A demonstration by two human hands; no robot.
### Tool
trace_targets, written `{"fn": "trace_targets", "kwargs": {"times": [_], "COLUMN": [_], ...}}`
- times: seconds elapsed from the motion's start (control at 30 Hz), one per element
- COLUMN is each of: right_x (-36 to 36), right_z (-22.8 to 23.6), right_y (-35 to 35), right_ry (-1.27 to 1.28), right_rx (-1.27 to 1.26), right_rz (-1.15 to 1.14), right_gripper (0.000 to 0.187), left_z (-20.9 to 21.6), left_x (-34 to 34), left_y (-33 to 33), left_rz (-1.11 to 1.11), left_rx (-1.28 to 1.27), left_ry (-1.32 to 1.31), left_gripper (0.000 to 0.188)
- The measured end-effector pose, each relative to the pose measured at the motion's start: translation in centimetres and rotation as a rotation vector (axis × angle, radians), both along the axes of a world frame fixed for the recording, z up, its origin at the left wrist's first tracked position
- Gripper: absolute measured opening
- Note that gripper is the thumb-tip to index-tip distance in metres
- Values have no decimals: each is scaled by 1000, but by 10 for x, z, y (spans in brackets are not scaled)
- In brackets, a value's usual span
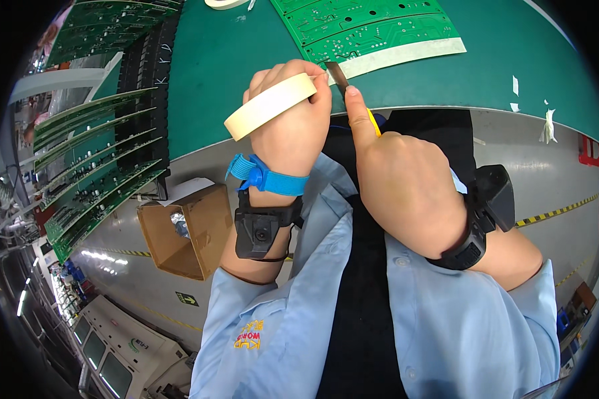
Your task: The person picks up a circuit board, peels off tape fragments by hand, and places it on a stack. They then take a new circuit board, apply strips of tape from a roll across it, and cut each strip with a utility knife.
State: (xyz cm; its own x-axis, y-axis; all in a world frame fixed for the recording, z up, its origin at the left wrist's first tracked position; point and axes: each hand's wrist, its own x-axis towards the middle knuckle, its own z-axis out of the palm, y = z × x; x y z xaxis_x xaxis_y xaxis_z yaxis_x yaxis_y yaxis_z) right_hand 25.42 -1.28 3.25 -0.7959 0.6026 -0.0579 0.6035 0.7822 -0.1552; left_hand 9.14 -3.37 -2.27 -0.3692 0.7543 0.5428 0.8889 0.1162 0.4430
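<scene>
My left hand (289, 123) is closed, and a roll of cream masking tape (270, 106) hangs around its fingers. Its fingertips pinch near the end of a tape strip (406, 57) that runs along the near edge of a green circuit board panel (373, 33). My right hand (406, 179) grips a utility knife with a yellow handle (374, 122), its index finger stretched along the tool. The dark blade meets the strip's left end, beside my left fingertips, at the panel's near left corner. Whether the tape is cut through, I cannot tell.
A black rack (146, 93) of upright circuit boards (100, 133) stands at the left. Another tape roll (225, 2) lies at the far edge of view on the green table mat (213, 53). Tape scraps (548, 126) stick near the right edge. Below sits an open cardboard box (203, 229).
</scene>
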Motion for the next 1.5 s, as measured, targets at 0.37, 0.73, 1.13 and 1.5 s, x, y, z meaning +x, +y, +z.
{"fn": "trace_targets", "kwargs": {"times": [0.37,0.73,1.13,1.5], "right_x": [-2,-2,33,140], "right_z": [3,2,-5,-28], "right_y": [-2,-2,28,244], "right_ry": [-27,-15,389,549], "right_rx": [40,51,-346,-280], "right_rz": [-4,-10,-43,-613], "right_gripper": [74,75,60,53], "left_z": [-3,-7,19,42], "left_x": [-6,-7,-2,-8], "left_y": [-1,-10,-50,-40], "left_rz": [-125,-257,-154,-108], "left_rx": [-9,56,151,230], "left_ry": [63,136,-398,-1300], "left_gripper": [10,15,12,16]}}
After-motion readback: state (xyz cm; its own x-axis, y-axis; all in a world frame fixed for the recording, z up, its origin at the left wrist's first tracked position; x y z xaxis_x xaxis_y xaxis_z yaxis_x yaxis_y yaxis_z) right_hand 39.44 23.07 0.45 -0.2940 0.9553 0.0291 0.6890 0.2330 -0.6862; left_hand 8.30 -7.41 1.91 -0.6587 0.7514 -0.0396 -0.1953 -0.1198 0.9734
